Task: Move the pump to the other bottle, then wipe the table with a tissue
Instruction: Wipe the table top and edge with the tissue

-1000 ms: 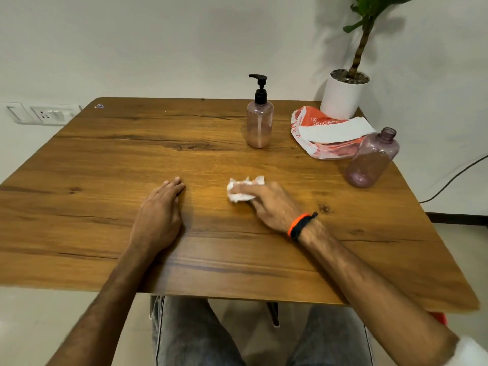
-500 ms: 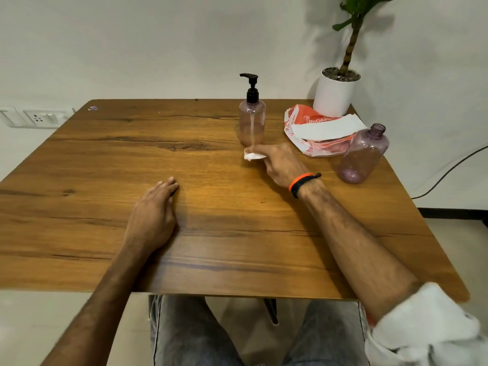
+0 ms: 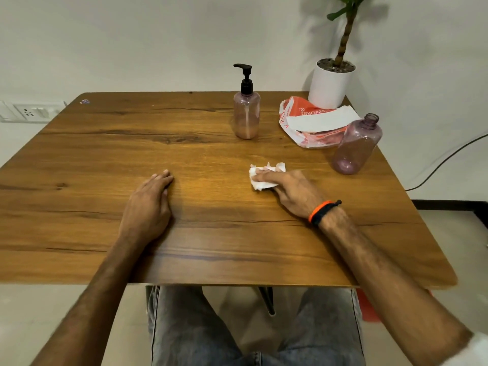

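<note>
A crumpled white tissue [image 3: 264, 178] lies pressed on the wooden table [image 3: 105, 159] under the fingers of my right hand [image 3: 293, 192], right of centre. My left hand [image 3: 149, 204] rests flat on the table, holding nothing. A pink bottle [image 3: 247, 116] stands upright at the back centre with the black pump [image 3: 245, 77] screwed on it. A second pink bottle [image 3: 356, 146] without a cap stands at the right, its neck open.
An orange and white tissue pack [image 3: 311, 122] lies at the back right with a sheet sticking out. Behind it a white plant pot [image 3: 330, 85] sits on the table's far corner. A wall socket [image 3: 29, 112] is at the left; a cable [image 3: 446, 159] hangs at the right.
My right hand has slid the tissue back toward me from beside the pump bottle to the table's middle right. The left hand has stayed flat in place.
</note>
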`<control>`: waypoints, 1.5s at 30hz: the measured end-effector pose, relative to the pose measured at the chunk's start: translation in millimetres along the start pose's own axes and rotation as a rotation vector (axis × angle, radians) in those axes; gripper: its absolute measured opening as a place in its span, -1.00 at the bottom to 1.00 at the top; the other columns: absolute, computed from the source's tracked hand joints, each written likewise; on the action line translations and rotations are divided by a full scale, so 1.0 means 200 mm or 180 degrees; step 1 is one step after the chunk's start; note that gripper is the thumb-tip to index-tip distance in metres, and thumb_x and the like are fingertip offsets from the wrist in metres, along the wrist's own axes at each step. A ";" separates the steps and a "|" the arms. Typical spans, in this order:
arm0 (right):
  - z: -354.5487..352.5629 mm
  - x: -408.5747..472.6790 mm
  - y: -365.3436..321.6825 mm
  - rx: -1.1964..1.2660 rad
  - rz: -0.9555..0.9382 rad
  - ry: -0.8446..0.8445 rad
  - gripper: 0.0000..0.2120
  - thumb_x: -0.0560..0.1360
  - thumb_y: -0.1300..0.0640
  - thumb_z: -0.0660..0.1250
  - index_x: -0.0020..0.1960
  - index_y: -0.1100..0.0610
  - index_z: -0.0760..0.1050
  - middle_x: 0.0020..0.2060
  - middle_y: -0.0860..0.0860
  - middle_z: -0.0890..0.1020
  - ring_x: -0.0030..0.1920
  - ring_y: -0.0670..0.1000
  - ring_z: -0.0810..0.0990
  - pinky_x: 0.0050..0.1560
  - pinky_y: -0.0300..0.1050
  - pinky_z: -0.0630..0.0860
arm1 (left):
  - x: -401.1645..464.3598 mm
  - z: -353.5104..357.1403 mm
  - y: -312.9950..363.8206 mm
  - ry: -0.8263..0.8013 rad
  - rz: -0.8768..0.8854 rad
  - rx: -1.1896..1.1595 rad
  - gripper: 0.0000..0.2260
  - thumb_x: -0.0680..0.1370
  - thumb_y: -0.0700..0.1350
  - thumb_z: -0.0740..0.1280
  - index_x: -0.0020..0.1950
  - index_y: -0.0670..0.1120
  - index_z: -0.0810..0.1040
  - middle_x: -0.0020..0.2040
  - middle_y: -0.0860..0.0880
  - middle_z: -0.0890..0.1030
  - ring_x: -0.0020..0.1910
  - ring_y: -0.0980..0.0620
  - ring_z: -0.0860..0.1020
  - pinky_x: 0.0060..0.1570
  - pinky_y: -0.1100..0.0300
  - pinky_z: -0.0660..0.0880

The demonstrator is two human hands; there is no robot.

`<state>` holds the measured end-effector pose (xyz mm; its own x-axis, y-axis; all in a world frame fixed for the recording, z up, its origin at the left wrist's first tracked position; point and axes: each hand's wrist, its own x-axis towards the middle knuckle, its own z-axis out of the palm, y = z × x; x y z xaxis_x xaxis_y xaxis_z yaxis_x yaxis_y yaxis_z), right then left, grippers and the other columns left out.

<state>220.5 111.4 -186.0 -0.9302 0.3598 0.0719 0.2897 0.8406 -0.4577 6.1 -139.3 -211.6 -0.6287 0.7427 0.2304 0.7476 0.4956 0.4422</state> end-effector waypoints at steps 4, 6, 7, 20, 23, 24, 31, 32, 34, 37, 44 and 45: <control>0.11 -0.09 -0.17 0.0180 -0.0098 0.0048 -0.55 0.58 0.31 0.14 0.38 -0.03 0.44 0.43 0.02 0.42 0.45 0.06 0.36 0.45 0.05 0.28 | 0.00 0.00 0.00 -0.0036 -0.0026 -0.0018 -0.63 0.62 -0.18 0.15 0.44 -0.11 0.38 0.49 -0.08 0.36 0.49 -0.07 0.28 0.47 -0.10 0.22; 0.17 -0.16 -0.27 0.0255 -0.0153 0.0028 -0.55 0.58 0.31 0.12 0.39 0.00 0.43 0.44 0.02 0.40 0.47 0.03 0.32 0.49 0.04 0.22 | 0.00 0.00 0.00 -0.0041 -0.0026 -0.0039 -0.63 0.62 -0.19 0.15 0.44 -0.11 0.38 0.49 -0.08 0.36 0.49 -0.07 0.28 0.47 -0.11 0.22; 0.20 -0.19 -0.33 0.0250 -0.0212 0.0051 -0.56 0.59 0.29 0.10 0.40 0.00 0.43 0.45 0.02 0.39 0.47 0.03 0.32 0.51 0.01 0.18 | 0.00 0.00 0.00 -0.0034 -0.0025 -0.0048 -0.63 0.62 -0.18 0.15 0.44 -0.11 0.38 0.49 -0.08 0.36 0.49 -0.07 0.28 0.47 -0.11 0.22; 0.07 -0.07 -0.45 0.2159 -0.0158 0.0456 -0.64 0.58 0.31 0.18 0.26 0.02 0.56 0.17 -0.02 0.65 0.12 -0.01 0.61 0.12 0.09 0.57 | 0.01 0.01 -0.02 0.0038 -0.0017 0.0012 -0.65 0.62 -0.18 0.15 0.42 -0.10 0.40 0.47 -0.07 0.39 0.47 -0.06 0.32 0.46 -0.06 0.24; 0.00 0.12 -0.32 0.1224 0.0275 0.1139 -0.54 0.52 0.37 0.20 0.26 -0.06 0.56 0.20 -0.06 0.63 0.19 -0.10 0.56 0.25 -0.19 0.46 | 0.00 0.00 0.00 0.0028 -0.0016 0.0000 -0.65 0.62 -0.18 0.15 0.42 -0.11 0.40 0.47 -0.08 0.39 0.47 -0.06 0.31 0.46 -0.06 0.24; -0.01 0.17 -0.28 0.0891 0.0385 0.1213 -0.51 0.50 0.40 0.19 0.26 -0.05 0.56 0.19 -0.01 0.64 0.20 -0.04 0.57 0.26 -0.23 0.42 | 0.00 0.00 0.00 0.0032 -0.0019 -0.0001 -0.64 0.62 -0.18 0.15 0.42 -0.12 0.41 0.47 -0.08 0.39 0.47 -0.07 0.32 0.46 -0.07 0.25; 0.08 0.39 -0.15 -0.0131 0.0930 0.0727 -0.50 0.49 0.37 0.14 0.29 -0.05 0.51 0.17 0.23 0.60 0.17 0.27 0.54 0.20 0.05 0.50 | -0.01 -0.02 0.04 0.0014 -0.0078 -0.0026 -0.64 0.62 -0.22 0.15 0.42 -0.16 0.41 0.47 -0.10 0.38 0.48 -0.09 0.31 0.47 -0.07 0.23; 0.10 0.38 -0.17 -0.0112 0.0879 0.0717 -0.50 0.49 0.37 0.13 0.28 -0.05 0.53 0.18 0.22 0.59 0.18 0.27 0.53 0.20 0.03 0.47 | -0.01 -0.02 0.05 0.0022 -0.0074 -0.0021 -0.64 0.61 -0.23 0.15 0.42 -0.16 0.42 0.47 -0.10 0.38 0.48 -0.09 0.31 0.47 -0.07 0.23; 0.15 0.35 -0.26 -0.0077 0.0556 0.0622 -0.51 0.48 0.36 0.13 0.26 -0.05 0.54 0.25 0.17 0.56 0.23 0.27 0.50 0.22 0.02 0.43 | -0.01 -0.02 0.05 0.0035 -0.0064 -0.0012 -0.64 0.61 -0.23 0.15 0.41 -0.16 0.42 0.47 -0.10 0.39 0.47 -0.09 0.31 0.47 -0.07 0.23; 0.26 0.25 -0.43 -0.0014 -0.0151 0.0132 -0.51 0.49 0.34 0.11 0.32 -0.01 0.49 0.37 0.11 0.48 0.33 0.26 0.44 0.30 0.08 0.40 | 0.00 -0.01 0.05 0.0060 -0.0076 0.0002 -0.64 0.61 -0.24 0.15 0.40 -0.16 0.43 0.47 -0.10 0.39 0.47 -0.10 0.32 0.46 -0.07 0.24; 0.15 0.21 -0.48 0.1382 -0.0452 0.0083 -0.62 0.56 0.31 0.20 0.27 0.00 0.56 0.22 -0.05 0.62 0.24 -0.07 0.56 0.23 -0.21 0.48 | 0.00 0.00 0.04 0.0105 -0.0056 0.0071 -0.64 0.60 -0.23 0.16 0.39 -0.16 0.45 0.46 -0.11 0.41 0.46 -0.10 0.33 0.47 -0.03 0.24; 0.11 0.26 -0.45 0.1512 -0.0265 0.0347 -0.64 0.57 0.29 0.21 0.26 0.00 0.57 0.22 -0.05 0.62 0.22 -0.06 0.57 0.18 -0.19 0.52 | 0.00 -0.01 0.04 0.0111 -0.0061 0.0062 -0.64 0.60 -0.23 0.16 0.40 -0.16 0.44 0.46 -0.10 0.41 0.46 -0.10 0.33 0.47 -0.04 0.24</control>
<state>140.1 45.4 -159.6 -0.9095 0.3610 0.2062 0.0571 0.5998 -0.7981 11.5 -136.9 -207.4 -0.6497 0.7171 0.2524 0.7392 0.5185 0.4298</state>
